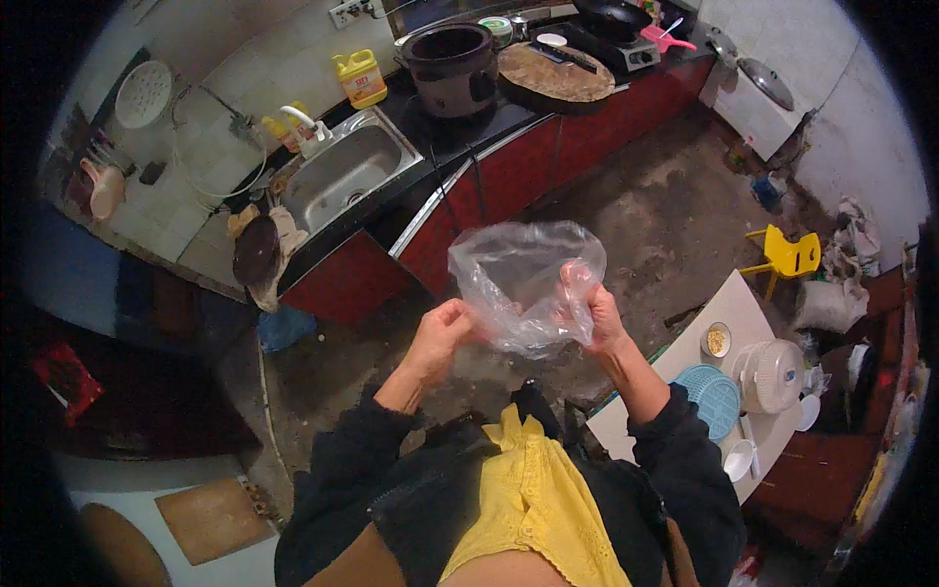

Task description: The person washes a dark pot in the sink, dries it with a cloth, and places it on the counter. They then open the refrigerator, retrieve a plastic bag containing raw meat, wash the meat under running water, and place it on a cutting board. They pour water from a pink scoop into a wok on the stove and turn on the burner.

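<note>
A clear plastic bag (528, 249) is spread between my two hands, its mouth apart and facing up, above the dark floor in front of me. My left hand (442, 332) pinches the bag's lower left edge between thumb and fingers. On the other side, my right hand (600, 315) grips the bag's right edge, with some of its fingers showing through the film. What the bag holds, if anything, cannot be told.
Ahead, a black counter has a steel sink (352, 176), a dark slow cooker (451, 73) and a round chopping board (554, 71) bearing a cleaver. At right, a pale table (682, 352) holds blue baskets (709, 400), bowls and a lidded container (774, 376). Beyond stands a yellow chair (791, 251).
</note>
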The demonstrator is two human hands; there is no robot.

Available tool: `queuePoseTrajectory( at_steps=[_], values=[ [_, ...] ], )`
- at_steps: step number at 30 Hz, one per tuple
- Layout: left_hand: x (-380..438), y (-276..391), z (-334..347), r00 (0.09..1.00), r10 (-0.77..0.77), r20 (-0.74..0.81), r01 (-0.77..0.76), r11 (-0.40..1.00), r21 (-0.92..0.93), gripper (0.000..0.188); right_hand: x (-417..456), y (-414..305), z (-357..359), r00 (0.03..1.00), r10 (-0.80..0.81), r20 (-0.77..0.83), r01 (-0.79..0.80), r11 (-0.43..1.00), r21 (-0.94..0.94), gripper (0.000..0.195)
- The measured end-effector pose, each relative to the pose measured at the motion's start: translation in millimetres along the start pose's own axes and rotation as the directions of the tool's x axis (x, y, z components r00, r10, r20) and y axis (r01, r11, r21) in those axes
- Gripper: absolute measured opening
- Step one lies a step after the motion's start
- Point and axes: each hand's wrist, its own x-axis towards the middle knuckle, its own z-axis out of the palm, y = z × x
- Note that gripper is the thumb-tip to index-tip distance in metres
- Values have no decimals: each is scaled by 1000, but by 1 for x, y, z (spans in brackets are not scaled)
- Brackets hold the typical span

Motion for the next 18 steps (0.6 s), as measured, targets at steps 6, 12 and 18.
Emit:
queuePoseTrajectory(
  at_steps=[6, 12, 18],
  values=[
    [19, 20, 0, 988, -152, 33, 145, 978, 152, 17, 24, -51, -4, 992, 58, 113, -57, 998, -15, 30],
    [69, 14, 8, 969, -123, 215, 52, 949, 311, 21, 57, -86, -36, 990, 32, 138, -20, 996, -90, 28],
    [122, 18, -22, 945, -85, 317, 43, 990, 137, 24, 126, -98, -41, 902, 241, 358, -256, 967, -8, 42]
  ],
)
